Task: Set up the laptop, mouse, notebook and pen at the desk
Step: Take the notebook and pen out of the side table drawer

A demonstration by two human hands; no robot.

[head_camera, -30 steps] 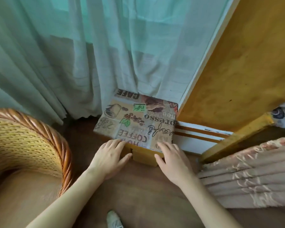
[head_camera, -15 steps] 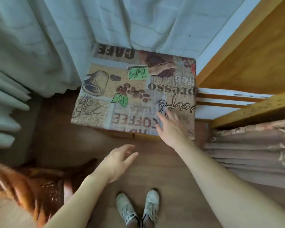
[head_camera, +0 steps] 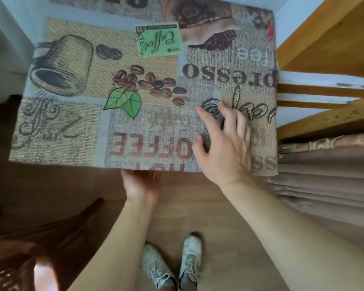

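A small desk (head_camera: pixel 57 143) covered with a coffee-print cloth fills the upper part of the view. My right hand (head_camera: pixel 225 143) lies palm down on the cloth near the desk's front right corner, fingers spread. A dark patch shows between its fingers; I cannot tell whether it is shadow or print. My left hand (head_camera: pixel 141 185) is at the middle of the desk's front edge, palm up, with its fingers hidden under the cloth edge. No laptop, mouse, notebook or pen is in view.
Yellow wooden furniture (head_camera: pixel 328 38) stands against the desk's right side. Pleated beige fabric (head_camera: pixel 324 181) hangs below it. A dark wicker chair (head_camera: pixel 29 248) is at the lower left. My white shoes (head_camera: pixel 172 263) stand on the wooden floor. A pale curtain (head_camera: pixel 6 49) hangs at the left.
The view has come closer over the desk. My right hand slid further onto the cloth. My left hand rose from the open floor area to the desk's front edge.
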